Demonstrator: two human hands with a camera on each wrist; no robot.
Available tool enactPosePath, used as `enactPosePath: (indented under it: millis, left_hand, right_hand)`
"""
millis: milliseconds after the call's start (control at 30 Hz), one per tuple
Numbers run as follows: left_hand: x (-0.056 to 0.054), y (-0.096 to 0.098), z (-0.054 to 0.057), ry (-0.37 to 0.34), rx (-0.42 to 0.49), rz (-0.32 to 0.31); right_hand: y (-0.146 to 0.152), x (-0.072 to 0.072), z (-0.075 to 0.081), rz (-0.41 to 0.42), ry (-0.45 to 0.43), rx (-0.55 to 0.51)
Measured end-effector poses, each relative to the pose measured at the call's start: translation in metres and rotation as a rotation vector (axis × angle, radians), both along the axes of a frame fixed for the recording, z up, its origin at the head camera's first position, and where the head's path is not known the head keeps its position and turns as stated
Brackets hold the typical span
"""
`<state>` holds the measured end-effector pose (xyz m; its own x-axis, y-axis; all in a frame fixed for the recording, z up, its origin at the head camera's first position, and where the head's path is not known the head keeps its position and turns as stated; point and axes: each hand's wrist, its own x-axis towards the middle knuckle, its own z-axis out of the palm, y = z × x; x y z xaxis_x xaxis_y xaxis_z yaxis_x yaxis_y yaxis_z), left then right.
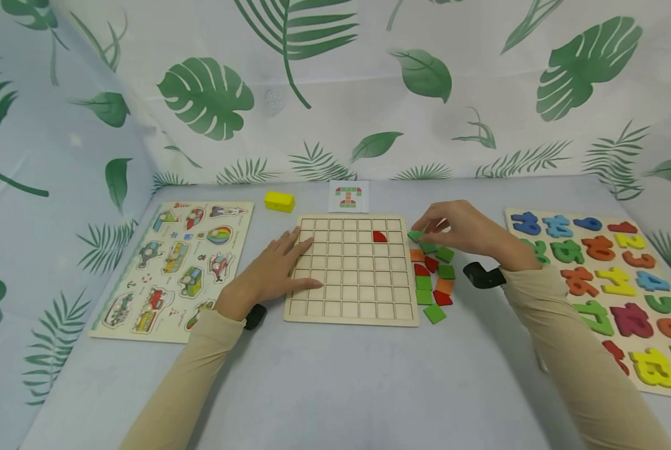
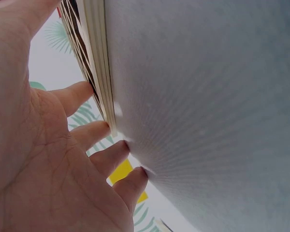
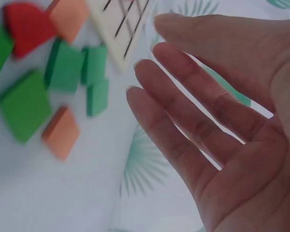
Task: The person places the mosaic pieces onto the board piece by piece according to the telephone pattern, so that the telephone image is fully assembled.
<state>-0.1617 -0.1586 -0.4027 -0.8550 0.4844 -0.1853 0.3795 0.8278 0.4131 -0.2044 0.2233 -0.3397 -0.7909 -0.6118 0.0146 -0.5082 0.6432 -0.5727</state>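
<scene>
My left hand [image 1: 273, 265] lies with spread fingers at the left edge of a wooden grid board [image 1: 351, 320], thumb over its squares. In the left wrist view, straight fingers [image 2: 77, 96] touch the board's side and the cloth. One red quarter-round tile [image 1: 380, 237] sits in an upper right square. My right hand [image 1: 453, 228] hovers over the tiles right of the board, fingertips by a green tile [image 1: 416, 235]. The right wrist view shows its fingers [image 3: 169, 96] extended, with no tile seen between them. Green, red and orange tiles [image 1: 447, 272] lie loose below.
A pattern card [image 1: 348, 208] stands behind the board, with a yellow block [image 1: 279, 201] to its left. A vehicle picture puzzle [image 1: 169, 272] lies at left. A number puzzle board [image 1: 594, 281] lies at right, under the right forearm. Leaf-printed cloth [image 1: 335, 150] rises behind.
</scene>
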Motion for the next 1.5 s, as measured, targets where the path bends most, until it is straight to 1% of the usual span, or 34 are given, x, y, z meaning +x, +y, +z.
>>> enactPosePath:
  millis: [133, 333, 600, 767, 933, 1300, 1500]
  left_hand:
    - [0.000, 0.000, 0.000, 0.001, 0.003, 0.002]
    - [0.000, 0.000, 0.000, -0.007, 0.005, 0.002]
    - [0.001, 0.000, 0.001, -0.011, 0.011, 0.005]
    - [0.001, -0.001, 0.002, -0.011, 0.011, 0.004]
    - [0.002, 0.000, 0.002, -0.015, 0.023, 0.004]
    - [0.000, 0.000, -0.001, -0.005, 0.018, 0.004]
    - [0.000, 0.000, 0.001, -0.008, 0.019, 0.002]
  right_hand:
    - [0.011, 0.002, -0.001, -0.001, 0.001, 0.029]
    - [0.019, 0.001, -0.010, 0.007, -0.015, 0.054]
    - [0.014, -0.003, -0.020, 0.040, 0.023, 0.087]
    - [0.011, -0.007, -0.024, 0.073, -0.002, 0.092]
    - [0.010, -0.009, -0.025, 0.086, -0.018, 0.096]
    - [0.010, -0.010, -0.026, 0.067, -0.016, 0.121]
    - [0.010, -0.009, -0.026, 0.043, -0.025, 0.136]
